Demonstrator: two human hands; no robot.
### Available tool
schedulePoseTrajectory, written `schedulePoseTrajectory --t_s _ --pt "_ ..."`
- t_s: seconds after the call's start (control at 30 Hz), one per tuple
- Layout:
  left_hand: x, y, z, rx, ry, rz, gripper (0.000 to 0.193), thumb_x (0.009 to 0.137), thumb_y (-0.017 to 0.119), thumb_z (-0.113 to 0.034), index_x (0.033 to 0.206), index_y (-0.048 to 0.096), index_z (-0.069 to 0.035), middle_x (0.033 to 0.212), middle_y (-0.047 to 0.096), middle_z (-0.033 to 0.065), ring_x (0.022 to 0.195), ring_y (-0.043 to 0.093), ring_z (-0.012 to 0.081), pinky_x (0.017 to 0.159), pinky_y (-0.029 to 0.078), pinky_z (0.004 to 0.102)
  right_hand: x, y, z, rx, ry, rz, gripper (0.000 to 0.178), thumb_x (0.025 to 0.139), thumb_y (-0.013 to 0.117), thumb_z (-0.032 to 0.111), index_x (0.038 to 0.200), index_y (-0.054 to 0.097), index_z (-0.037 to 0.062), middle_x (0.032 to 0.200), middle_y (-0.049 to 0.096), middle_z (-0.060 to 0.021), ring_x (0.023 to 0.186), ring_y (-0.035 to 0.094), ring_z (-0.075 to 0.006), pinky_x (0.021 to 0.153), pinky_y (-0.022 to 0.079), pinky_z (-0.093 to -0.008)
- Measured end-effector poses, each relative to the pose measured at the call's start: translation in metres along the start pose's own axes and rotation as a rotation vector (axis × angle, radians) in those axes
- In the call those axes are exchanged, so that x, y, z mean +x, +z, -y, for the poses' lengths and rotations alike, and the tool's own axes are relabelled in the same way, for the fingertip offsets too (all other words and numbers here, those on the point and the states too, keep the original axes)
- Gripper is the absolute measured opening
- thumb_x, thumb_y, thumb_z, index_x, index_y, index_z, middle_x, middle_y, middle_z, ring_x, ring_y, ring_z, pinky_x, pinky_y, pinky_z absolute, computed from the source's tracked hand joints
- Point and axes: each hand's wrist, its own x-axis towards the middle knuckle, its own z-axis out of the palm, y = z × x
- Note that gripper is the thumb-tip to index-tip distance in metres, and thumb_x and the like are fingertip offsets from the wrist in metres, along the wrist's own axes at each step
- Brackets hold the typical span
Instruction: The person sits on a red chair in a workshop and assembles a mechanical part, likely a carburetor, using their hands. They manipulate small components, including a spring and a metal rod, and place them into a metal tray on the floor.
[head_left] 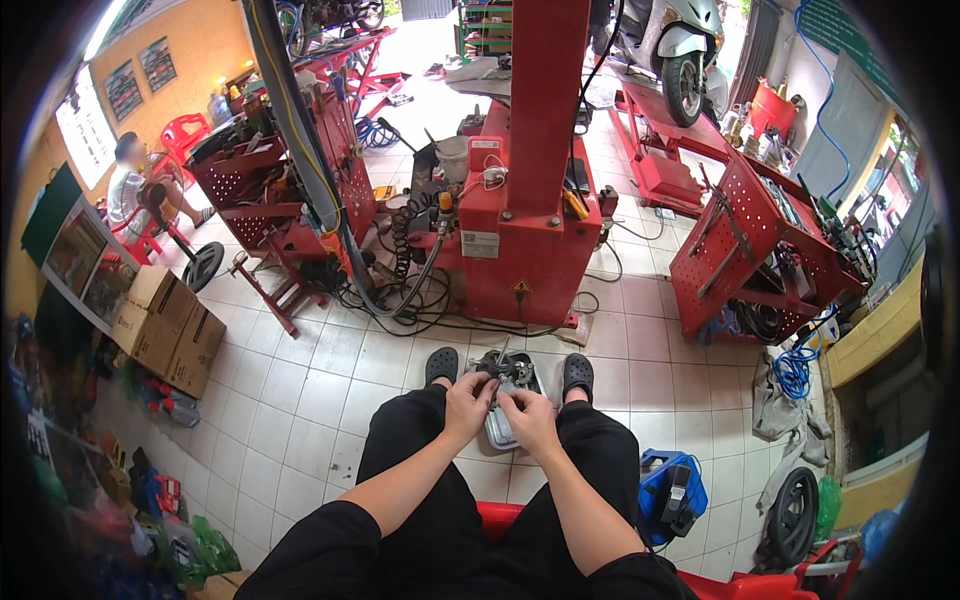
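Fingers (pixel 484 384) of left hand (pixel 465 408) and right hand (pixel 532 420) are hovering close together, grip unclear. Dark and silvery metal parts (pixel 518 367) are lying in grey tray (pixel 499 432) on tiled floor (pixel 310 385), between shoes (pixel 577 374).

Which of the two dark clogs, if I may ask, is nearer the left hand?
The left-foot clog: it sits just beyond the left hand, whereas the right-foot clog is across the tray, nearer the right hand.
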Motion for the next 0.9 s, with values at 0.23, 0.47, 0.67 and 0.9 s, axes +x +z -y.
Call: schedulePoseTrajectory --t_s 0.23,0.47,0.67,0.9 --pt "0.000 0.000 -0.004 -0.035 -0.060 -0.008 0.014 0.077 0.068 -0.012 0.084 0.066 0.000 0.075 0.065 0.0114 0.071 0.060 0.0233 0.067 0.047 0.0325 -0.005 -0.002 0.014 0.068 -0.002 -0.025 0.035 0.082 0.066 0.018 0.110 0.058 -0.0016 0.063 0.055 -0.0031 0.057 0.048 -0.0075 0.051 0.039 -0.0251" --pt "0.001 -0.001 -0.007 -0.051 -0.086 0.012 0.015 0.077 0.068 -0.013 0.084 0.066 0.000 0.076 0.065 0.0116 0.072 0.061 0.0236 0.067 0.047 0.0330 -0.006 0.000 0.016 0.082 -0.004 -0.067 0.034 0.081 0.066 0.019 0.106 0.058 -0.0018 0.060 0.054 -0.0043 0.056 0.049 -0.0090 0.052 0.040 -0.0262" --pt "-0.001 0.002 0.004 -0.021 -0.058 0.002 0.015 0.079 0.068 -0.013 0.085 0.065 0.001 0.073 0.066 0.0121 0.066 0.062 0.0190 0.064 0.048 0.0299 -0.005 -0.001 0.018 -0.048 -0.016 -0.096 0.035 0.081 0.066 0.019 0.108 0.056 -0.0011 0.060 0.054 -0.0059 0.054 0.050 -0.0113 0.052 0.042 -0.0283" --pt "-0.002 0.006 0.014 -0.046 -0.053 0.037 0.014 0.080 0.066 -0.010 0.087 0.065 0.002 0.073 0.068 0.0108 0.067 0.064 0.0154 0.062 0.049 0.0265 -0.005 0.002 0.013 -0.065 -0.069 -0.157 0.033 0.080 0.066 0.023 0.104 0.058 0.0008 0.060 0.055 -0.0078 0.053 0.054 -0.0173 0.052 0.043 -0.0323"
